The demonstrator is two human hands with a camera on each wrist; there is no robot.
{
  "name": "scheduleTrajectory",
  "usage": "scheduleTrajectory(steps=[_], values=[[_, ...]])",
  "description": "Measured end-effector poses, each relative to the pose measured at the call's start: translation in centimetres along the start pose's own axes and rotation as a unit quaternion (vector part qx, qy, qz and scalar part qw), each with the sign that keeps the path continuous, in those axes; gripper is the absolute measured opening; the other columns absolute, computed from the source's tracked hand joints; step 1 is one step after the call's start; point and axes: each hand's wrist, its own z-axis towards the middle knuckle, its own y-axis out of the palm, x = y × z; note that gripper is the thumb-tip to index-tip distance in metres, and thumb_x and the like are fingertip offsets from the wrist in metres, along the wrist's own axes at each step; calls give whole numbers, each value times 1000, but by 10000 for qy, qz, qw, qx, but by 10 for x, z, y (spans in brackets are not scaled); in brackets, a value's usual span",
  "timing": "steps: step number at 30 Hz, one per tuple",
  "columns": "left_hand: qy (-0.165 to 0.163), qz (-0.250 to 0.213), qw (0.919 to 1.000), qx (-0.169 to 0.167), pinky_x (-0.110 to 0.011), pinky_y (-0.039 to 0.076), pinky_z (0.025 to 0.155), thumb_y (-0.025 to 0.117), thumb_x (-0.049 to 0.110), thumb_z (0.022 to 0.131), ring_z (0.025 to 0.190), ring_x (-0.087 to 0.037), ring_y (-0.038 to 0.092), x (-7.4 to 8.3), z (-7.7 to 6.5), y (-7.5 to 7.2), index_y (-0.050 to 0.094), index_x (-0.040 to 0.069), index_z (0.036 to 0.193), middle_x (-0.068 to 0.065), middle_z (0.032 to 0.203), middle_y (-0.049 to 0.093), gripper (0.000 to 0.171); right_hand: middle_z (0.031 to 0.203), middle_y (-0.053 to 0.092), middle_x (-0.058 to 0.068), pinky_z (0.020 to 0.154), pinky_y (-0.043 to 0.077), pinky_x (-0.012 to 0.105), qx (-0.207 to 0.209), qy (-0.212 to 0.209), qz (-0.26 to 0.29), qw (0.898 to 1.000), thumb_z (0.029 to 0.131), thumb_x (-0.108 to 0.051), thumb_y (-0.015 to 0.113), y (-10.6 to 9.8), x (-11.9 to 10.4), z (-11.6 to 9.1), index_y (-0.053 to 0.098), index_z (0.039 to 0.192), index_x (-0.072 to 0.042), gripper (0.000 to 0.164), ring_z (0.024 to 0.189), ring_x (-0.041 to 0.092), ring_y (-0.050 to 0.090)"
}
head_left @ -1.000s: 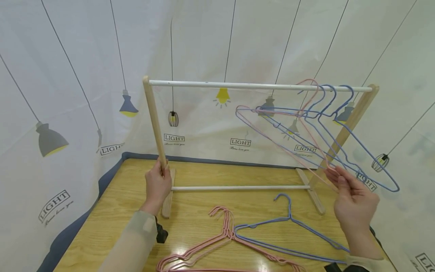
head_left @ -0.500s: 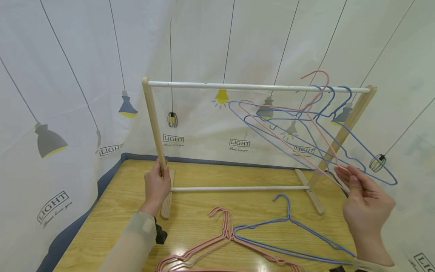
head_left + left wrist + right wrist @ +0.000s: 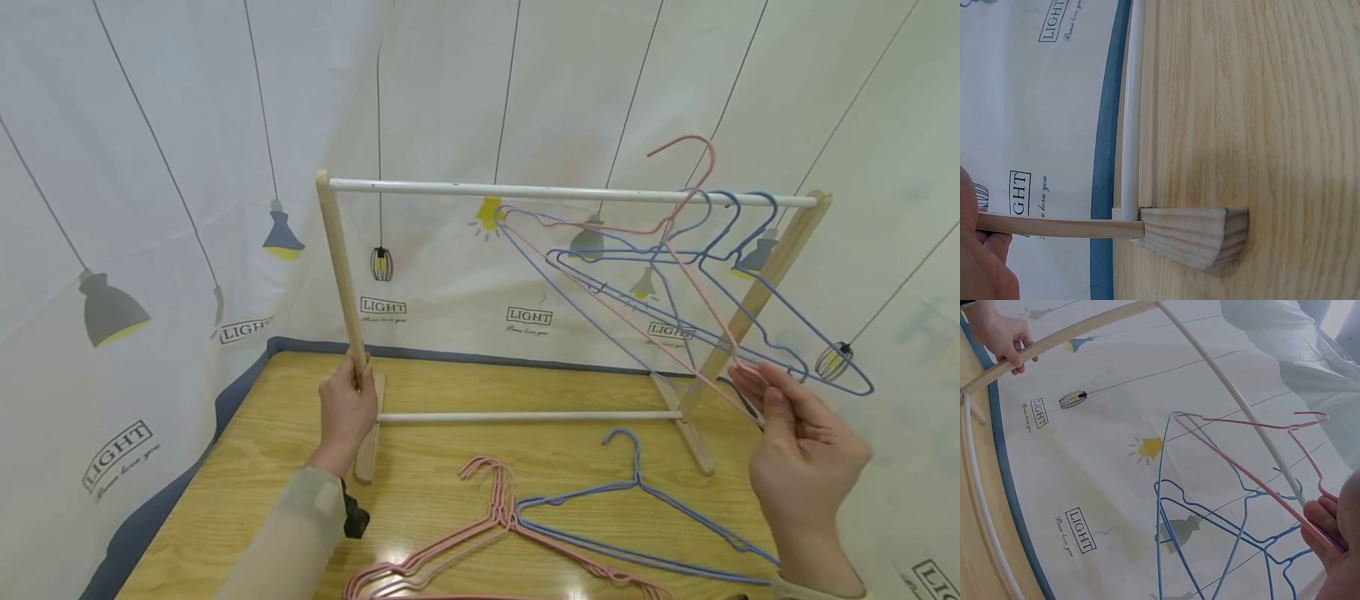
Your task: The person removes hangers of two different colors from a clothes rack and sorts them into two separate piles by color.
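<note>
My right hand (image 3: 810, 450) pinches a pink wire hanger (image 3: 667, 227) at its lower right corner. The hanger's hook rises above the white top rod (image 3: 480, 190) of a small garment rack. Several blue hangers (image 3: 738, 218) hang on that rod near its right end. The left corner of one blue hanger (image 3: 1159, 550) overlaps the pink one's left corner and appears to touch it; that blue hanger is tilted. Over on the left, my left hand (image 3: 347, 408) grips the rack's wooden post (image 3: 337, 258) low down, above its foot (image 3: 1188, 234).
On the wooden table (image 3: 225, 467) in front lie a stack of pink hangers (image 3: 498, 508) and, to their right, blue hangers (image 3: 637, 482). A lower white rod (image 3: 525, 416) joins the rack's feet. Lamp-printed cloth (image 3: 435, 108) stands behind.
The pink hanger's hook has gone up, from level with the rod to above it. My right hand has shifted right. One blue hanger's left corner has risen and swung left. The left hand is still.
</note>
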Motion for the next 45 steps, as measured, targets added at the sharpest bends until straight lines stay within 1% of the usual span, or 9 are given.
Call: scheduleTrajectory(steps=[5,12,18,21,26,33,38,42,45], values=[[-40,-26,10000,-33,-50,59,64,60,4,107,84,-36,75,0,-1,-1,69,-3,131,-27,112,75,27,104,76,28,87,58,31,53,14,388,9992,99,20,54,7,-10,-1,64,110,30,18,95,24,78],[-107,-19,9999,-45,-50,59,64,59,4,107,84,-36,75,-1,-2,0,68,-2,133,-27,114,74,28,103,77,25,88,57,29,-134,195,294,9993,99,22,53,7,-22,-10,64,112,29,19,94,22,78],[-95,-73,9999,-105,-51,60,66,60,3,107,89,-37,76,1,-1,1,68,-2,132,-27,117,73,27,106,76,28,88,56,31,-808,533,670,9930,97,27,50,-6,-21,-24,60,115,32,21,96,25,78],[-61,-91,9999,-103,-52,61,67,60,3,107,91,-38,76,2,0,1,68,-2,132,-28,117,73,27,108,78,21,89,56,31,-1230,1157,328,9851,100,22,51,-15,-23,-32,61,120,29,23,98,23,77],[24,-96,9999,-31,-53,61,69,60,4,106,95,-39,76,1,2,1,69,-2,130,-28,116,73,26,113,78,15,90,56,32,-2171,2093,-278,9530,106,12,51,-31,-25,-42,61,129,22,27,103,21,76],[81,-78,9999,25,-52,60,68,61,3,106,89,-36,76,-2,3,3,69,-2,128,-26,111,75,24,120,75,19,90,57,35,-3177,2764,334,9064,109,10,45,-55,-6,-59,57,133,22,29,109,25,74],[78,-15,10000,50,-51,59,66,62,3,106,84,-35,75,-1,3,2,70,-1,127,-25,109,76,23,121,75,20,90,57,39,-3402,3386,633,8750,110,8,46,-69,12,-77,59,135,19,30,109,27,74],[26,-2,10000,12,-51,59,66,61,5,106,85,-35,75,-1,2,1,69,-1,129,-25,111,75,24,119,75,20,89,57,40,-3434,3901,1005,8484,110,8,46,-80,26,-90,67,134,7,32,109,26,74],[-26,-35,10000,-16,-52,60,69,61,5,107,91,-36,76,0,1,-1,69,0,129,-26,114,75,25,120,75,20,91,57,39,-3558,4263,1432,8192,110,8,45,-89,37,-99,72,133,-2,37,110,27,74]])
